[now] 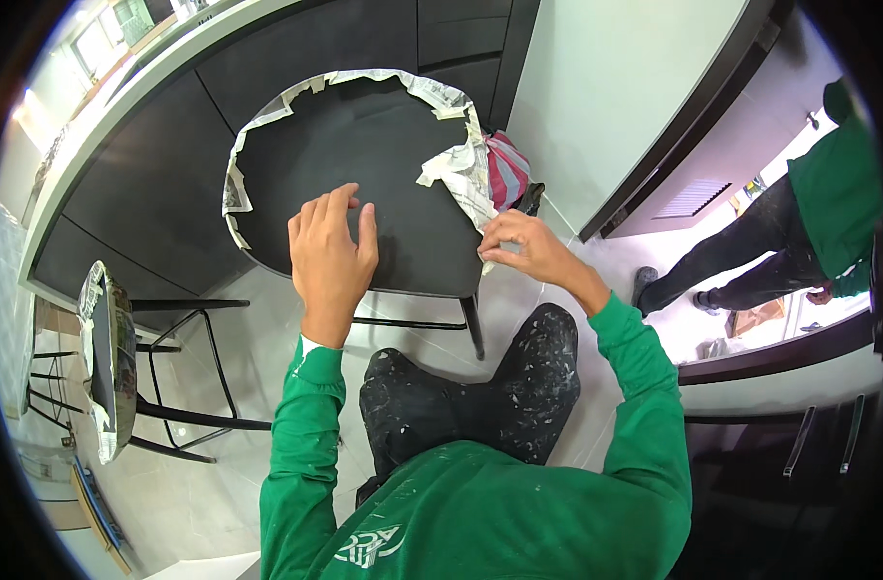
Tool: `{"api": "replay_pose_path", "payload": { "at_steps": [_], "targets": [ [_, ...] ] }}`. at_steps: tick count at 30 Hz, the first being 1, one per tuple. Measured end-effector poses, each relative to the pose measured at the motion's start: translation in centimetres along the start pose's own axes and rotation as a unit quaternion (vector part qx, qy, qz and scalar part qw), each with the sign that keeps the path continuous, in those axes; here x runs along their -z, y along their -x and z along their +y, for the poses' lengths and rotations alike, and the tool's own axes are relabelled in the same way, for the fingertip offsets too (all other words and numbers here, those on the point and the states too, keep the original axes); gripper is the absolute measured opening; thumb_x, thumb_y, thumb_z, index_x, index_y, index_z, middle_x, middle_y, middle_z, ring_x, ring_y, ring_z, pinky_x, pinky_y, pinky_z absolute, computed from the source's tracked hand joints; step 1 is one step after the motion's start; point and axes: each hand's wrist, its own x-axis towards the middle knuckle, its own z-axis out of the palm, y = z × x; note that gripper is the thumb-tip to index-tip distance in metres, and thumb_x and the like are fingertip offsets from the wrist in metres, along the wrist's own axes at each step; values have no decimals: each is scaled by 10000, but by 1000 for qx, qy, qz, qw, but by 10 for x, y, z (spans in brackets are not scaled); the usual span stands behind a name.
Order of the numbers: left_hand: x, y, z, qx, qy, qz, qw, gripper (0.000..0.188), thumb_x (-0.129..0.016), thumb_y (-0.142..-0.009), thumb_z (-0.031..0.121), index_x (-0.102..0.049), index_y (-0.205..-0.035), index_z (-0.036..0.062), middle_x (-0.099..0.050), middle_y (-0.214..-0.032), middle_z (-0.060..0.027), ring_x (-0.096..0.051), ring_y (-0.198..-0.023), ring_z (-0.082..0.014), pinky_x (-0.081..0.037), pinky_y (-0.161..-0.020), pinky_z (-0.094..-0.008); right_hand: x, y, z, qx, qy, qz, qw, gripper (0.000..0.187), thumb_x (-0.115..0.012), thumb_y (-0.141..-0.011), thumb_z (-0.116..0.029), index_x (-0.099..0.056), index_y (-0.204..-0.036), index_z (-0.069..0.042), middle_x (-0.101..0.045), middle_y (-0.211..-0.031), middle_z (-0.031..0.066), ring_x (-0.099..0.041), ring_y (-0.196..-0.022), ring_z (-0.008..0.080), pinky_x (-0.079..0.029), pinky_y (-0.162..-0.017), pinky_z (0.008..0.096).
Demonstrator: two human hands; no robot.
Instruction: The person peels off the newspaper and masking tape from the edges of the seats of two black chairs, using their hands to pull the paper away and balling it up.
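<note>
Masked stool and its surroundings, seen from above. The stool [388,174] stands in front of the person, its dark seat edged with strips of printed paper [461,174], which form a wide, crumpled flap at the right. Behind it run dark cabinet panels [142,222], topped by a pale-edged surface; a striped red and pale bag [507,172] sits just beyond its right edge, near the white wall [615,87], and partly hidden by the paper. At the left is a second stool [108,362], its papered seat seen almost edge-on. Through the doorway at the right, a co-worker [838,198] in a green top stands well apart. The person's spotted dark trousers [470,406] fill the space directly below the seat, over the tiled floor [209,503]. The right hand [528,246] has its grip closed, thumb and fingertips pinching the lower end of the paper at the seat's near right corner. The left hand [330,256] is spread above the near left part of the seat, thumb apart, grip empty; whether it touches the seat cannot be told.
</note>
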Motion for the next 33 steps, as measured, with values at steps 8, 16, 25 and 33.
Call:
{"api": "replay_pose_path", "payload": {
  "at_steps": [8, 16, 25, 33],
  "targets": [
    [0, 1, -2, -8, -10, 9, 1000, 263, -741, -937, 188, -717, -1168, 65, -720, -1013, -40, -670, -1032, -261, -474, -947, -410, 17, -33, -13, 20, 107, -143, 984, 137, -764, -922, -161, -690, -926, -46, -641, -966, 94, -621, -1000, 289, -503, -899, 402],
    [1, -1, 2, -3, -8, 1, 1000, 275, -744, -943, 184, -717, -1190, 66, -752, -1038, -41, -687, -1040, -256, -481, -937, -395, 7, -6, -2, 153, 237, -79, 956, 154, -684, -942, -102, -583, -1028, -22, -554, -964, 133, -571, -934, 337, -485, -847, 449],
    [5, -6, -5, -20, 19, -1, 1000, 201, -745, -940, 175, -750, -1100, 54, -761, -980, -69, -691, -950, -288, -506, -859, -390, -31, 43, 12, 147, 133, 208, 958, 433, -806, -869, -81, -662, -1275, -47, -652, -1289, 152, -622, -1216, 365, -517, -1012, 472],
    [4, 41, 58, -252, 42, -180, 950, 488, -869, -849, 423, -741, -1170, 80, -706, -1070, -62, -670, -1022, -275, -516, -881, -405, -54, 38, 28, 240, 167, 255, 922, 303, -801, -767, 22, -778, -1064, -34, -735, -1078, 73, -726, -1042, 282, -612, -871, 400]
  ]
}}
